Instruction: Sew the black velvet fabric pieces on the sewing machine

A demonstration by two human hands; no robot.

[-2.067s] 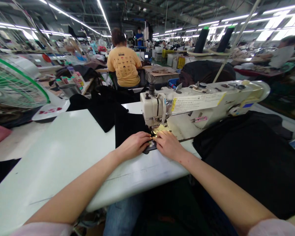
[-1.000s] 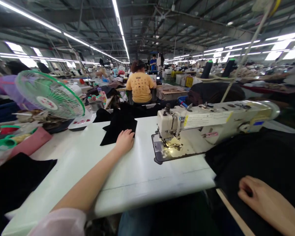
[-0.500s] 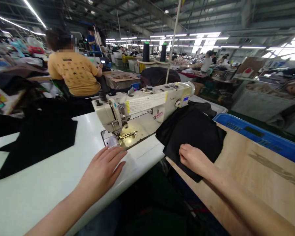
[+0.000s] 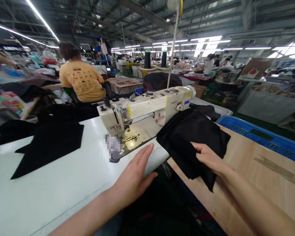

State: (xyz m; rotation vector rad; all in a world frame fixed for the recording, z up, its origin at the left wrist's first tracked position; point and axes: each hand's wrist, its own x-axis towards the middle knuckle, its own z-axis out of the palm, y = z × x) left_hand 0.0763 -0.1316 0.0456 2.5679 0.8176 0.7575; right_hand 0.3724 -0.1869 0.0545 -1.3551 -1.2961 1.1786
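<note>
My right hand grips the near edge of a stack of black fabric pieces on a wooden side board, fingers tucked under the top layer. My left hand is flat and open, fingers together, hovering at the front edge of the white table, just in front of the sewing machine and its metal needle plate. Another black fabric piece lies on the table to the left.
A person in a yellow shirt sits at the station ahead, back turned. A blue bin borders the wooden board on the right. Black thread cones stand behind the machine. More workers and tables fill the hall.
Both hands left the needle area. The left pushed the sewn black piece away to the left, then came back to the table's front edge. The right moved onto the black stack and gripped its edge.
</note>
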